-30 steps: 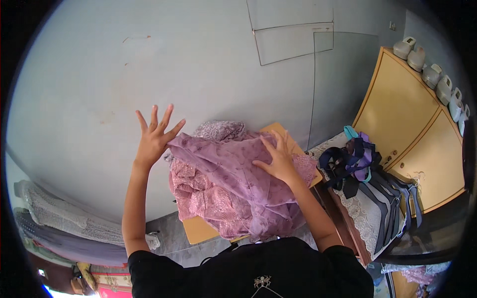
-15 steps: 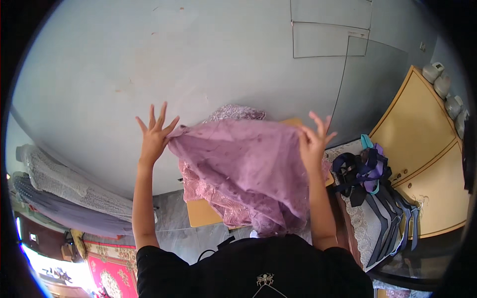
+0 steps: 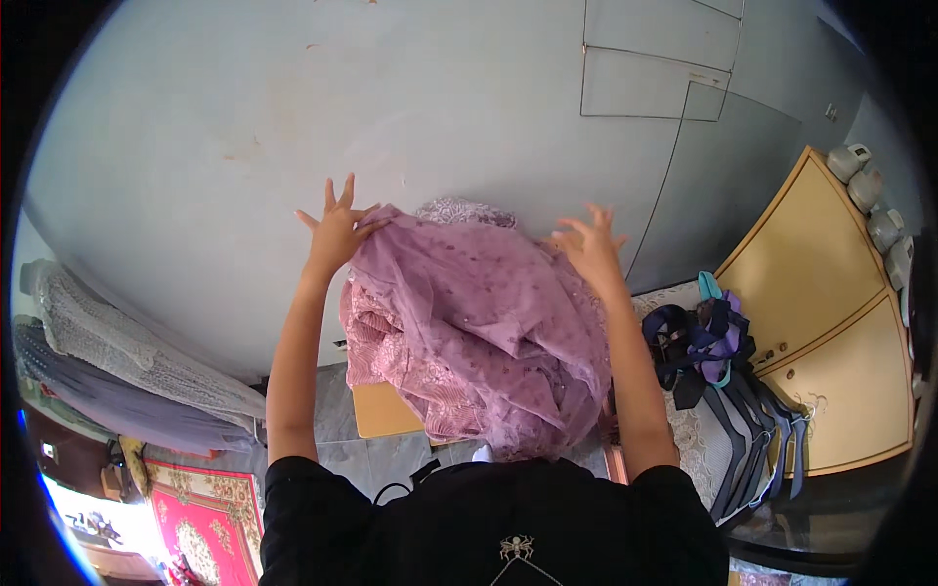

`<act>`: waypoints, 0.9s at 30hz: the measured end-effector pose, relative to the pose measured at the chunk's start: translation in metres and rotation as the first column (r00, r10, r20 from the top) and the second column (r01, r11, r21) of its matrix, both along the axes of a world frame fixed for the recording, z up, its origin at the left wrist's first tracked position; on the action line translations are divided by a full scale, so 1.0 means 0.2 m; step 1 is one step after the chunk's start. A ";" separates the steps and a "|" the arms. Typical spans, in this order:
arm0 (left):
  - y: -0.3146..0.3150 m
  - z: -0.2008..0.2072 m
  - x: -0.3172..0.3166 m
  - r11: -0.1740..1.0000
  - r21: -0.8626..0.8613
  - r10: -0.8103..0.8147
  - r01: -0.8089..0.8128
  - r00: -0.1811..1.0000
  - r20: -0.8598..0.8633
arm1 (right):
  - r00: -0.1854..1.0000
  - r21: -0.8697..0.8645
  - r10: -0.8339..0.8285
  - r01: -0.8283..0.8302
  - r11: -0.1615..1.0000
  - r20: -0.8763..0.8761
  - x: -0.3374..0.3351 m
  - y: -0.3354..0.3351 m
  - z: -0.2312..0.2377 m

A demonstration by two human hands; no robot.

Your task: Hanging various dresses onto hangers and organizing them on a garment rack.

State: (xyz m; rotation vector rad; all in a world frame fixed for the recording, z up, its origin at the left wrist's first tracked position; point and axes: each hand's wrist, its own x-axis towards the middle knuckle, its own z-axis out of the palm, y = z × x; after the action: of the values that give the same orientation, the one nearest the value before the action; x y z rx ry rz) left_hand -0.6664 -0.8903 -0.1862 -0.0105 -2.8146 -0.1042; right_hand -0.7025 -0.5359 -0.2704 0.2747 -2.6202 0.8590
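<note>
A mauve sheer cloth dotted with small dark specks hangs spread between my two hands. Its upper left corner is pinched between the thumb and a finger of my left hand, while the other fingers stand out. My right hand, slightly blurred, is closed at the cloth's upper right edge with several fingers raised. Loose folds of the cloth bunch toward my body. Under it lies a pink patterned fabric with a raised, shiny texture. Behind its top edge a greyish-mauve lace fabric shows, mostly covered.
A tan board or tabletop shows under the fabrics. At right, dark straps and a navy and purple bundle lie on a lace-covered surface beside a yellow cabinet. Grey and white fabrics hang at left, near a red patterned rug.
Both hands have moved farther away from my body and closer together. The cloth's stretched top edge has slackened, and the cloth now drapes more over the pink fabric.
</note>
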 end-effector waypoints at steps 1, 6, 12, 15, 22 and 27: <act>-0.01 -0.03 0.00 1.000 0.001 -0.011 0.011 1.000 -0.002 | 1.000 0.001 -0.011 0.011 1.000 -0.002 -0.04 0.04 -0.10; -0.20 -0.15 0.14 0.992 -0.073 0.107 -0.107 0.994 -0.001 | 0.983 0.040 -0.031 0.024 0.999 0.180 -0.06 0.05 -0.30; -0.37 -0.38 0.31 0.972 -0.063 0.233 -0.227 0.967 0.103 | 0.978 0.273 0.168 -0.130 0.953 -0.121 0.17 -0.10 -0.56; -0.44 -0.47 0.41 0.971 -0.043 0.239 -0.237 0.971 0.032 | 0.928 0.181 0.243 -0.198 0.963 -0.282 0.52 -0.13 -0.48; -0.50 -0.59 0.58 0.986 -0.058 0.156 -0.155 0.988 0.014 | 0.816 0.187 0.315 -0.255 0.949 -0.485 0.56 -0.03 -0.41; -0.49 -0.66 0.64 0.988 -0.069 0.140 -0.140 0.990 -0.007 | 0.971 0.073 0.203 -0.195 0.978 -0.125 0.10 -0.30 -0.32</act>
State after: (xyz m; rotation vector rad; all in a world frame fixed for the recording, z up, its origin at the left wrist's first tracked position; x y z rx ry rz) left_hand -0.5389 -0.9889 -0.3174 0.1712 -2.8052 0.0258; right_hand -0.6820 -0.5967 -0.3348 0.5987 -2.5282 0.7959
